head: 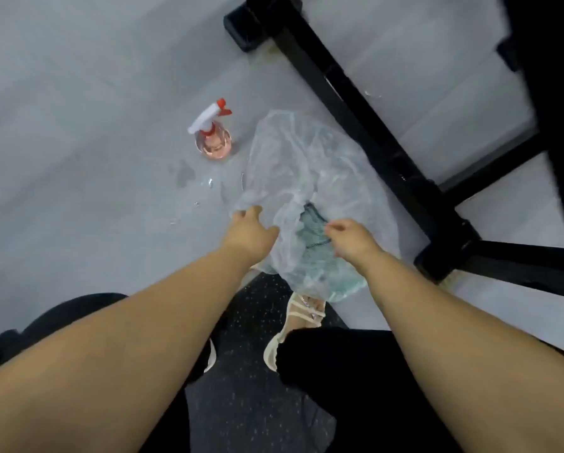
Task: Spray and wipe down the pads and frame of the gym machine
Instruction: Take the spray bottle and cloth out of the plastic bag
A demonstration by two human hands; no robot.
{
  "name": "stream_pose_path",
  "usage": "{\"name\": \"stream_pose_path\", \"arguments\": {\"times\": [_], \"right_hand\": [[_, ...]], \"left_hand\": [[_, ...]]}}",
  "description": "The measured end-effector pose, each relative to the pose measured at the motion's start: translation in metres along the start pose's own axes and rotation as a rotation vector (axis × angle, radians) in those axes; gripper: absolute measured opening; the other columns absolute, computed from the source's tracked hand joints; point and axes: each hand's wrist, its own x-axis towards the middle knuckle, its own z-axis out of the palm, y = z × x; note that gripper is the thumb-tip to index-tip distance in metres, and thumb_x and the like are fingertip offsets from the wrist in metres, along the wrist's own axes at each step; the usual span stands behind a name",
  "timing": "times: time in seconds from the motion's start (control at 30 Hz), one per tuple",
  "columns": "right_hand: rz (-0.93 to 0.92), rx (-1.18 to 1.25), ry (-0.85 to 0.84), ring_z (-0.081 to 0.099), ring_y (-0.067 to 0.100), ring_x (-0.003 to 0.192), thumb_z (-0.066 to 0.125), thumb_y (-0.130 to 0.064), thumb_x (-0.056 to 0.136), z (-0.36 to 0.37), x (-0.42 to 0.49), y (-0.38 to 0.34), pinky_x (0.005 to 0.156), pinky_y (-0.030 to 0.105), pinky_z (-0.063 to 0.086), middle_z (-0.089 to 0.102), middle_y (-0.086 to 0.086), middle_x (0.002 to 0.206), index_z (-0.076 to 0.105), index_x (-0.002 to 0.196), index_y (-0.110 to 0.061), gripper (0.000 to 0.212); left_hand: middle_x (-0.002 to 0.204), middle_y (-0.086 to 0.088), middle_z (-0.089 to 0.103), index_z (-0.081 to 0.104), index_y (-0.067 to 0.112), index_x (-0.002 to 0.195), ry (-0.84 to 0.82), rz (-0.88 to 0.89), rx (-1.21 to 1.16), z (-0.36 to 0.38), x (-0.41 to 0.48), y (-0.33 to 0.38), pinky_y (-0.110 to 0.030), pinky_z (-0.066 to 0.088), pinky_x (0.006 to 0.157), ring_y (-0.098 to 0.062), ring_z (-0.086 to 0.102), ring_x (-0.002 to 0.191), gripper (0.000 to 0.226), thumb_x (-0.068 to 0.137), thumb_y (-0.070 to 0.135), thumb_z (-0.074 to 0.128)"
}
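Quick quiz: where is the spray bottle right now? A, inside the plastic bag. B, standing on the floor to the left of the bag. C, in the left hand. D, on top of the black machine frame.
B: the spray bottle stands on the grey floor to the left of the plastic bag, while the left hand and right hand are both at the bag.

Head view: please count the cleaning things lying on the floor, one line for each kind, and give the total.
spray bottle: 1
clear plastic bag: 1
teal cloth, partly inside the bag: 1
Total: 3
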Motion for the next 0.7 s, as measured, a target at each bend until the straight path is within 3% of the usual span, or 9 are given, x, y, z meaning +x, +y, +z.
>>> {"name": "stream_pose_path", "arguments": {"times": [0.1, 0.23, 0.3, 0.43, 0.5, 0.6, 0.7], "right_hand": [[-0.067, -0.245, 0.022, 0.053, 0.031, 0.111, 0.047, -0.02, 0.096, 0.028, 0.055, 0.011, 0.092, 0.036, 0.043, 0.056, 0.017, 0.126, 0.055, 0.123, 0.0, 0.034], [-0.148, -0.372, 0.056, 0.057, 0.031, 0.096, 0.05, -0.012, 0.093, 0.059, 0.117, 0.024, 0.074, 0.029, 0.04, 0.061, 0.019, 0.114, 0.061, 0.11, -0.003, 0.023], [-0.158, -0.378, 0.076, 0.059, 0.032, 0.097, 0.051, -0.009, 0.09, 0.073, 0.143, 0.034, 0.078, 0.03, 0.045, 0.062, 0.017, 0.114, 0.062, 0.112, -0.008, 0.025], [-0.15, -0.521, 0.121, 0.05, 0.031, 0.115, 0.069, -0.021, 0.078, 0.09, 0.168, 0.057, 0.097, 0.039, 0.044, 0.044, 0.012, 0.135, 0.039, 0.138, -0.019, 0.067], [-0.126, -0.691, 0.173, 0.045, 0.03, 0.119, 0.069, -0.02, 0.079, 0.091, 0.168, 0.063, 0.096, 0.037, 0.04, 0.041, 0.012, 0.136, 0.027, 0.143, -0.019, 0.076], [-0.076, -0.823, 0.182, 0.053, 0.028, 0.11, 0.063, -0.015, 0.081, 0.089, 0.167, 0.065, 0.088, 0.033, 0.041, 0.056, 0.01, 0.121, 0.042, 0.132, -0.017, 0.055], [-0.062, -0.708, 0.109, 0.056, 0.027, 0.102, 0.057, -0.026, 0.085, 0.081, 0.161, 0.059, 0.082, 0.029, 0.044, 0.063, 0.008, 0.109, 0.063, 0.106, -0.016, 0.024]], "left_hand": [[0.153, -0.006, 0.014, 0.018, 0.021, 0.149, 0.061, 0.04, -0.061, 0.022, 0.047, -0.007, -0.037, 0.036, 0.106, -0.028, 0.039, 0.131, 0.069, 0.092, 0.038, 0.053], [0.153, -0.005, 0.012, 0.013, 0.023, 0.149, 0.122, 0.143, -0.079, 0.044, 0.094, -0.014, -0.037, 0.035, 0.108, -0.026, 0.027, 0.138, 0.078, 0.088, 0.04, 0.058], [0.152, -0.005, 0.012, 0.011, 0.022, 0.15, 0.117, 0.168, -0.063, 0.047, 0.111, -0.016, -0.038, 0.039, 0.104, -0.028, 0.034, 0.134, 0.078, 0.089, 0.037, 0.059], [0.151, -0.01, 0.02, 0.019, 0.021, 0.148, 0.064, 0.203, 0.023, 0.052, 0.13, -0.021, -0.035, 0.044, 0.095, -0.032, 0.048, 0.122, 0.065, 0.094, 0.029, 0.053], [0.147, -0.011, 0.029, 0.024, 0.02, 0.146, 0.033, 0.196, 0.033, 0.054, 0.136, -0.025, -0.033, 0.042, 0.094, -0.031, 0.047, 0.123, 0.059, 0.095, 0.028, 0.052], [0.143, -0.012, 0.037, 0.029, 0.019, 0.144, 0.008, 0.177, 0.066, 0.056, 0.141, -0.03, -0.031, 0.041, 0.094, -0.03, 0.048, 0.123, 0.052, 0.096, 0.026, 0.049], [0.144, -0.012, 0.038, 0.03, 0.02, 0.145, -0.046, 0.155, 0.076, 0.055, 0.144, -0.032, -0.03, 0.043, 0.093, -0.029, 0.05, 0.12, 0.05, 0.097, 0.026, 0.045]]}}
